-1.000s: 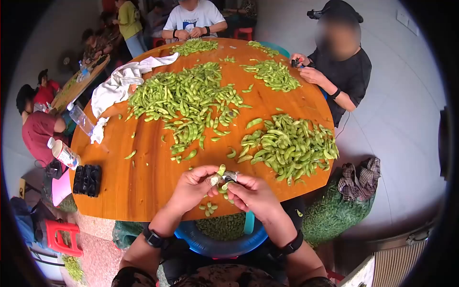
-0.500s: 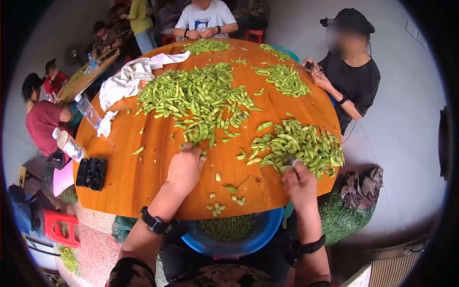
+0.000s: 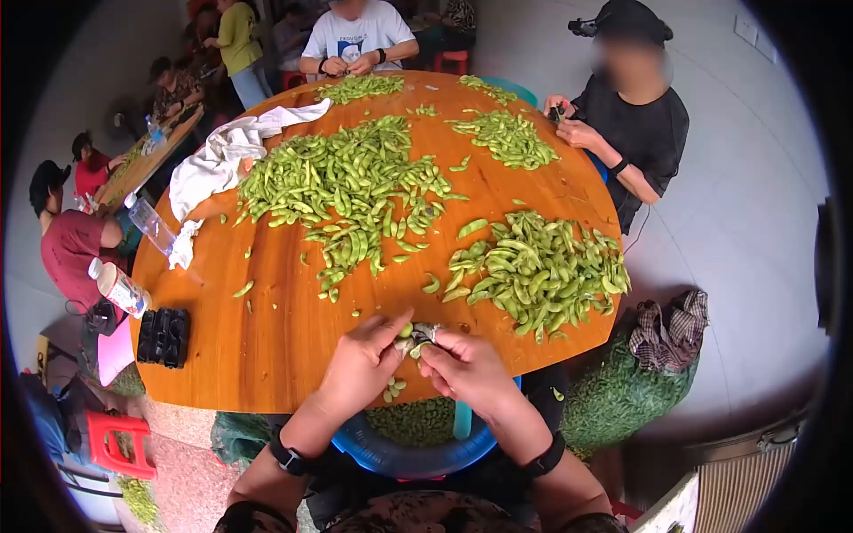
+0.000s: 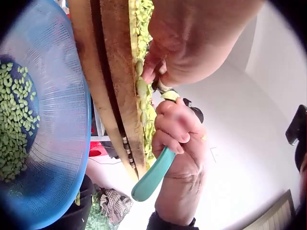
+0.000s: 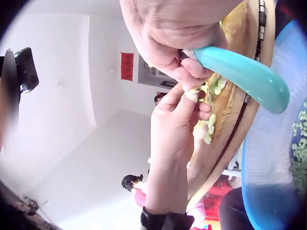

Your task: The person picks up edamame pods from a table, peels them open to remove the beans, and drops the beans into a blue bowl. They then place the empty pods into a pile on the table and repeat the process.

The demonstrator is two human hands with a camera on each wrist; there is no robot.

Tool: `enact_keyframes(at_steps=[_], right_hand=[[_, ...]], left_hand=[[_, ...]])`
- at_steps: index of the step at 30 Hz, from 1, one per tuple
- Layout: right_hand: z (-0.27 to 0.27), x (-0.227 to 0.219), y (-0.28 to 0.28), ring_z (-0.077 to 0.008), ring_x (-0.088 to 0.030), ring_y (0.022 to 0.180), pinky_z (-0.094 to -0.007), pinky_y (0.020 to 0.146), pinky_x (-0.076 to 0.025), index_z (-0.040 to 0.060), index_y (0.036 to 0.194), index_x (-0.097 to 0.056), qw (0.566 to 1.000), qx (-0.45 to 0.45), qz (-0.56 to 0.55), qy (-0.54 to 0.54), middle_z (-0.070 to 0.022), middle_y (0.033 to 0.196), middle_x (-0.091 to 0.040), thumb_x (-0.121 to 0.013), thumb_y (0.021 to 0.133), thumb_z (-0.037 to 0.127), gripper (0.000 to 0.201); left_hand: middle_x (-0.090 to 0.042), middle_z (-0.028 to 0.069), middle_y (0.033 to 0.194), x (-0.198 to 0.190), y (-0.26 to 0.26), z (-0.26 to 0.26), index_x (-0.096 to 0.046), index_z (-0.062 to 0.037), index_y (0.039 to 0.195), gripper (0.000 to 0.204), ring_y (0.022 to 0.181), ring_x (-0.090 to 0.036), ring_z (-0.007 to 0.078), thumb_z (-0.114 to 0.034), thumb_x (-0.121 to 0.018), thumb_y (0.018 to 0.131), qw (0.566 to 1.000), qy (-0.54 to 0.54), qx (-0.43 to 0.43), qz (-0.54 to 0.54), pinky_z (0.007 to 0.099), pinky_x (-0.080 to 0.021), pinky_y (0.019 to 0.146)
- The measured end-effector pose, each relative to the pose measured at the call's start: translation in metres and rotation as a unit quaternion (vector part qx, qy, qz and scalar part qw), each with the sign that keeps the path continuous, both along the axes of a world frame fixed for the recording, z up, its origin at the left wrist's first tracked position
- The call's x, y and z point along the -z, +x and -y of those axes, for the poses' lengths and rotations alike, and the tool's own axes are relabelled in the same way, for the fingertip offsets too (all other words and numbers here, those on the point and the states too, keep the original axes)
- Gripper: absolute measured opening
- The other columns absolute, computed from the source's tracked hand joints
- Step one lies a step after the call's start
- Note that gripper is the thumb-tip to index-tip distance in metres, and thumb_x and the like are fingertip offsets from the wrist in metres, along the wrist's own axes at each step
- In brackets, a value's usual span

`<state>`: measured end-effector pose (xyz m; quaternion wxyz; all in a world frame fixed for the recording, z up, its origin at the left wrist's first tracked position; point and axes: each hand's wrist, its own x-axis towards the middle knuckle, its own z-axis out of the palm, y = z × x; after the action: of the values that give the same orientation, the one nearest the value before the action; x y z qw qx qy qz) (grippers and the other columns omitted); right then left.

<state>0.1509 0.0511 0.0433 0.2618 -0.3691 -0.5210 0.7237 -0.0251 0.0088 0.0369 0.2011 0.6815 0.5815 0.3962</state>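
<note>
Close together over the table's near edge, the left hand [image 3: 360, 369] pinches a green pod [image 3: 406, 330] and the right hand [image 3: 475, 369] meets it. The right hand [image 4: 180, 127] curls round a teal handle [image 4: 154, 176] in the left wrist view; the tool's working end is mostly hidden by fingers. In the right wrist view the handle [image 5: 244, 76] points away from the left hand [image 5: 172, 124]. Several shelled beans [image 5: 211, 123] lie on the table edge below. A blue basket [image 4: 76, 124] holding many beans [image 4: 13, 120] stands under the edge.
Pod heaps cover parts of the round table [image 3: 213, 355], the nearest heap [image 3: 542, 275] at right. A cloth [image 3: 209, 173], bottles [image 3: 120, 286] and a black tray [image 3: 163, 338] are at left. People sit around; a full green sack [image 3: 622, 400] stands at right.
Half a second ago the hands were apart, the left by the central pods and the right at the right-hand heap. Both have come back together at the near edge, the left now with a pod.
</note>
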Motion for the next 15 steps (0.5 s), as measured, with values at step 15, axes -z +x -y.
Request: enact_keyframes(at_steps=[15], right_hand=[[0.013, 0.027, -0.012, -0.0035, -0.048, 0.059, -0.0205, 0.049, -0.038, 0.0045, 0.102, -0.061, 0.986, 0.075, 0.006, 0.149, 0.0021, 0.072, -0.054, -0.055, 0.094, 0.009, 0.011]], left_hand=[[-0.068, 0.0161, 0.092, 0.01, 0.011, 0.008, -0.065, -0.0036, 0.111, 0.031, 0.074, -0.068, 0.0282, 0.001, -0.063, 0.08, 0.996, 0.044, -0.059, -0.052, 0.0326, -0.055, 0.067]])
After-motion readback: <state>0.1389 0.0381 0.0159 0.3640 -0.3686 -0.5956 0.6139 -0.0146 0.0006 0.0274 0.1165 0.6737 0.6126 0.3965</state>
